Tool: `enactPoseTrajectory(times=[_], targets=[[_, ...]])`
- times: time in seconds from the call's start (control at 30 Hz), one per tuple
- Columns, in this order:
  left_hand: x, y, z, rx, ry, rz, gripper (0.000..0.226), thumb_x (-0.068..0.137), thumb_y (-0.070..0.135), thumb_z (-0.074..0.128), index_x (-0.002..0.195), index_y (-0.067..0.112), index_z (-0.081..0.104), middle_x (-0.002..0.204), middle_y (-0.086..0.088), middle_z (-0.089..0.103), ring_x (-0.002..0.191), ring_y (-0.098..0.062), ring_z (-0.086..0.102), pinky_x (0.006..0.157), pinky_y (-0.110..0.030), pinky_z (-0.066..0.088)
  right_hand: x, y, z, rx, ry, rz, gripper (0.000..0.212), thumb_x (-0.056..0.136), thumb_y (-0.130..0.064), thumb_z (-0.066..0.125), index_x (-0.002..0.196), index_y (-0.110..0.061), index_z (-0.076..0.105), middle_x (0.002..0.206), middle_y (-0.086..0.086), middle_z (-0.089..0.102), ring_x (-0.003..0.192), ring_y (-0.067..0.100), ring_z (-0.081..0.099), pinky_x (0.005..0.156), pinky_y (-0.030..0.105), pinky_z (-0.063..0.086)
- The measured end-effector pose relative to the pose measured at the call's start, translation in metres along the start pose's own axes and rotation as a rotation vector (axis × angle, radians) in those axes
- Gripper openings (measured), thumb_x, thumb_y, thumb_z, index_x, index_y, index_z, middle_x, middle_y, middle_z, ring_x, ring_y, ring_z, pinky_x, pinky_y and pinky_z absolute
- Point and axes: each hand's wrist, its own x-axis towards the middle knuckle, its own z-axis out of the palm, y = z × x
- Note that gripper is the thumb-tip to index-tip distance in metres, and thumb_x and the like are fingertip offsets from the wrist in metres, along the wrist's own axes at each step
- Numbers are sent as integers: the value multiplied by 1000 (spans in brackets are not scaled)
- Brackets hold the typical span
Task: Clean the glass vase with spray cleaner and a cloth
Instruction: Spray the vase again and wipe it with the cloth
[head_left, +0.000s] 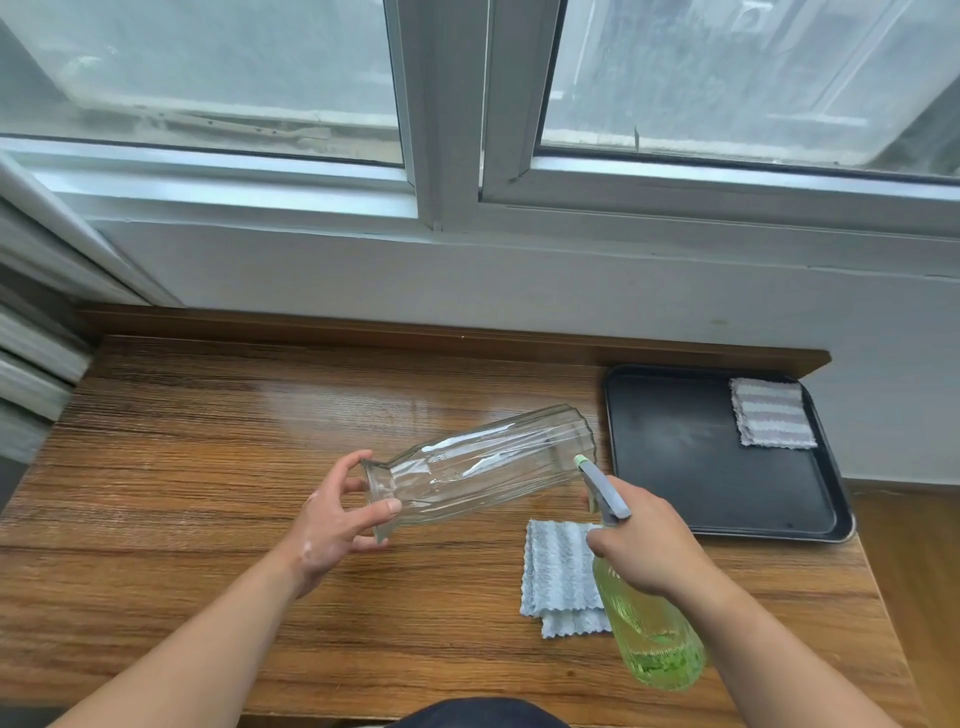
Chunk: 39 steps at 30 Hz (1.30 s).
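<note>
**Two hands, one vase held sideways above the table**

Left fingers (363, 543) and thumb curl round the narrow flared end of the glass vase (483, 462). The thumb lies across the near side of the rim, and the other fingers reach behind and beneath it. The left hand (337, 519) thus grips the vase by that end alone. From there the ribbed body runs off toward two o'clock, tilted nearly flat and lifted clear of the wood.

Right fingers (597, 543) are clamped round the neck of the spray bottle (649, 639), just under its grey head. The right hand (649, 545) holds the bottle tilted, with its green body toward five o'clock. The pale green nozzle points toward eleven o'clock, just beside the lower edge of the vase's wide end. I cannot tell whether nozzle and glass touch.

At six o'clock from the vase's wide end, a folded blue-grey cloth (556, 577) lies on the wooden table (208, 467), partly behind the right hand and the bottle. At two o'clock from the right hand sits a black tray (675, 467). A stack of similar cloths (771, 413) rests in the tray's far right corner. Beyond the table, at twelve o'clock, stand a pale wall and a window (208, 62).
</note>
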Motion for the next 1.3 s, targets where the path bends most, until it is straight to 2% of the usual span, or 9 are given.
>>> enactPoseTrajectory(times=[0.1,0.23,0.33,0.43,0.7,0.9,1.07,1.2,1.3], targets=[[0,-1,0,-5,5,11,85,71,17,87,143,35,47,141,-13,51,106,-37,71,78,-48,64,8,3,-7,-20,5,55,22,75,-16,63,81,-34,52,81,-8,64,69,17,60,62,34,49],[-1,-2,-2,65,16,58,84,67,7,92,131,46,55,142,-5,51,108,-31,72,82,-49,64,7,4,-7,-68,-46,10,22,75,-17,61,91,-32,55,82,-5,63,66,18,55,58,34,44],[-3,2,-2,227,24,111,92,61,8,96,127,56,53,146,4,45,127,-24,57,95,-48,59,4,-4,-8,-90,-116,-77,35,77,-15,62,106,-35,58,83,-9,61,66,11,54,56,29,41],[-5,7,0,289,21,138,96,59,8,96,126,60,51,146,6,42,131,-21,50,103,-48,54,4,-13,-4,-66,-152,-95,33,77,-14,60,102,-35,58,82,-9,60,63,11,52,55,28,41],[-7,13,1,305,-16,171,96,63,2,94,133,51,50,145,10,40,131,-16,47,77,-16,59,0,-21,9,-162,-138,-88,18,72,-14,54,72,-26,41,73,-3,56,64,19,47,59,38,42],[-9,15,3,310,-6,176,96,64,0,92,134,49,49,143,9,39,129,-14,45,70,-10,57,-15,-49,22,-119,-202,-228,19,74,-19,59,92,-24,54,85,-5,64,78,21,58,69,41,50],[-10,15,4,313,3,158,98,64,2,93,134,53,48,142,7,40,131,-17,46,73,-16,59,-17,-59,34,-117,-193,-237,20,72,-20,58,90,-25,52,85,-5,64,81,23,60,73,44,53],[-9,14,4,311,10,145,100,65,3,93,140,49,45,135,9,43,127,-16,49,66,-9,55,-15,-39,8,-10,-127,-178,34,78,-16,65,106,-35,61,88,-10,65,73,15,61,63,27,51],[-8,13,4,315,22,141,99,65,4,93,139,49,45,140,10,42,124,-14,51,65,-9,55,-5,-11,-21,217,99,-129,47,80,-10,71,113,-43,63,98,-8,70,76,13,67,56,18,49]])
